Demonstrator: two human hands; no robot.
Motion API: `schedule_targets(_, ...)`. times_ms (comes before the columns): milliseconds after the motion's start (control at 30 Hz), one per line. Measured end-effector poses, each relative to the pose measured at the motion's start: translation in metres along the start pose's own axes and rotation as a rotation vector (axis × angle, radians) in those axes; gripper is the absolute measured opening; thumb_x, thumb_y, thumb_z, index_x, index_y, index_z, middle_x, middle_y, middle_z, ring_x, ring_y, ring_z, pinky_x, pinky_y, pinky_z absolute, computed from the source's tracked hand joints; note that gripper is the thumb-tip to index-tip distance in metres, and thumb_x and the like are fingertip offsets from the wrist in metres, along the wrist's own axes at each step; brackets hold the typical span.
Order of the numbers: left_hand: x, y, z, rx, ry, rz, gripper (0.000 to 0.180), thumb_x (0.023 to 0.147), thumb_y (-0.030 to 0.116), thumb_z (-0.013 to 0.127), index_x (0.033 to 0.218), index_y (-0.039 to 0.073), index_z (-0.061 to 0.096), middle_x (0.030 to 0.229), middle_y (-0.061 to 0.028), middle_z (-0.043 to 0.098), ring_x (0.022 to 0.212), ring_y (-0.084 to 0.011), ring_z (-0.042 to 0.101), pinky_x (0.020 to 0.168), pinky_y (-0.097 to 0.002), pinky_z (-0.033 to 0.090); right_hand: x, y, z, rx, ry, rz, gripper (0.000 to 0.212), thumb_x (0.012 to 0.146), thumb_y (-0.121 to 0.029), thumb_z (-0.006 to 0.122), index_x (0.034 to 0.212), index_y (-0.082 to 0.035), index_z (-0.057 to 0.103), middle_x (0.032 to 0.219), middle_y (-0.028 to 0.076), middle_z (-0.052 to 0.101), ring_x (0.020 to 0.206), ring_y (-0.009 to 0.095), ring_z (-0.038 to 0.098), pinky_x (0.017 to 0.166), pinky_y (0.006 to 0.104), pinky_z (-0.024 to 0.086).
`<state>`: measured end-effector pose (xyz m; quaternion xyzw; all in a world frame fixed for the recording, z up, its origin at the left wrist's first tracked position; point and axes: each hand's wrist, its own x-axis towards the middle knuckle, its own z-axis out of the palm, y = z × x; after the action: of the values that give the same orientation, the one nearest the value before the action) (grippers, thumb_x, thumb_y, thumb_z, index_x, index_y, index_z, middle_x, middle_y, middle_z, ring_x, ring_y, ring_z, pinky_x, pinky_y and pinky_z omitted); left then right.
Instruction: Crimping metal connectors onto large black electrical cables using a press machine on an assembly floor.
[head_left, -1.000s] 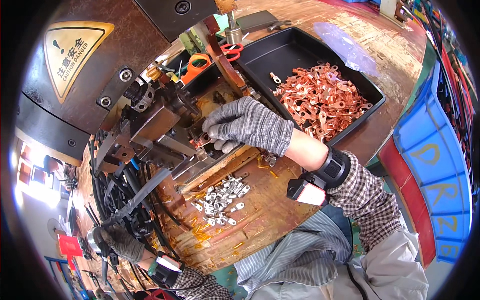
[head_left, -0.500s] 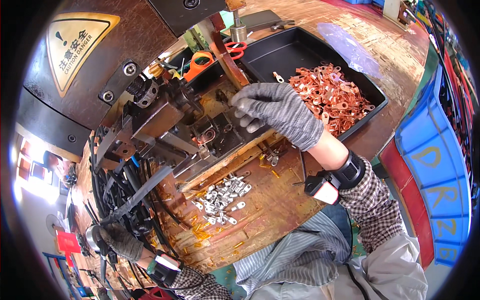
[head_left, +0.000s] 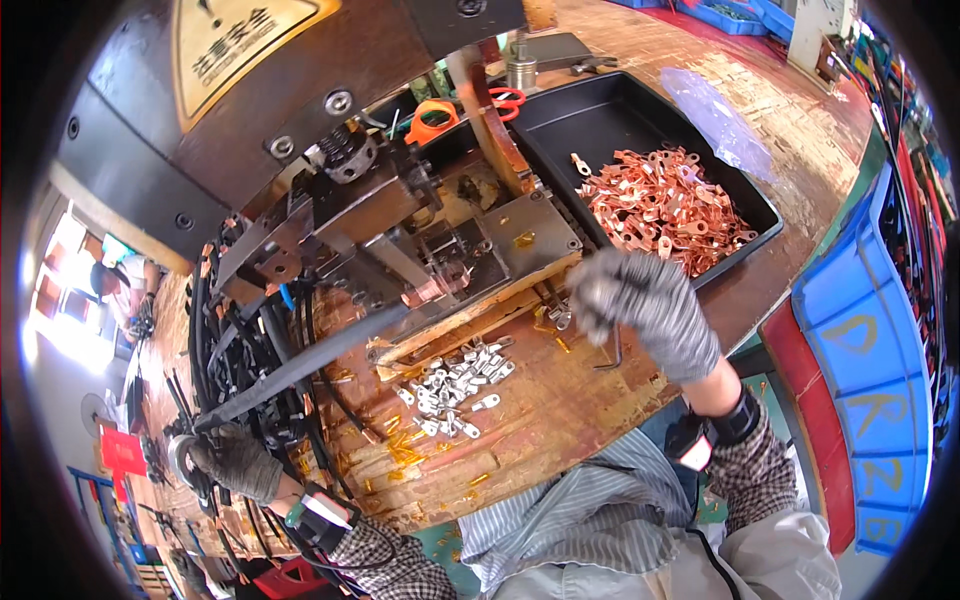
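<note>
My left hand (head_left: 237, 465), in a grey glove, is closed at the lower left around a thick black cable (head_left: 300, 368), its grip partly hidden. The cable runs up to the press, its far end close to a copper-coloured piece (head_left: 437, 287) at the die block (head_left: 455, 240). My right hand (head_left: 650, 315), gloved too and blurred by motion, hovers above the table edge between the press and the black tray (head_left: 765, 225). Its fingers look curled, but what they hold, if anything, does not show. Copper cable lugs (head_left: 670, 205) lie heaped in the tray.
Silvery lugs (head_left: 460, 385) and small yellow pieces (head_left: 400, 450) lie scattered on the wooden table before the press. Black cables (head_left: 215, 340) crowd its left side. Orange-handled scissors (head_left: 432, 122) stand behind the die; a blue bin (head_left: 865, 370) is at the right.
My right hand has moved from the die area rightward and down toward the table edge. The cable's far end has come up to the die. The whole view has shifted somewhat.
</note>
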<state>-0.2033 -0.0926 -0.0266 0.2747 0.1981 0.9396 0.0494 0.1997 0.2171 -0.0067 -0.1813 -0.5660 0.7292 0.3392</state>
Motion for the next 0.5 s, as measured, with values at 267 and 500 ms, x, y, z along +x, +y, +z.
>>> schedule_targets(267, -0.015, -0.006, 0.031, 0.055, -0.264, -0.085, 0.025, 0.086, 0.021, 0.057, 0.105, 0.005, 0.058, 0.103, -0.0061, 0.061, 0.09, -0.0154, 0.059, 0.074, -0.0269, 0.051, -0.04, 0.07, 0.062, -0.28, -0.586, 0.181, 0.035, 0.084, -0.018, 0.061, 0.115, -0.005, 0.055, 0.078, 0.002, 0.06, 0.068, 0.008, 0.056, 0.067, 0.0224, 0.048)
schedule_targets(500, -0.099, -0.064, 0.126, 0.078, 0.111, -0.159, 0.035, 0.084, 0.027, 0.059, 0.114, 0.01, 0.049, 0.112, -0.0017, 0.054, 0.101, -0.014, 0.052, 0.083, -0.0284, 0.045, -0.042, 0.064, 0.131, -0.135, -0.548, 0.042, 0.075, 0.08, -0.027, 0.066, 0.139, -0.01, 0.022, 0.114, 0.008, 0.05, 0.098, 0.014, 0.053, 0.081, 0.026, 0.046)
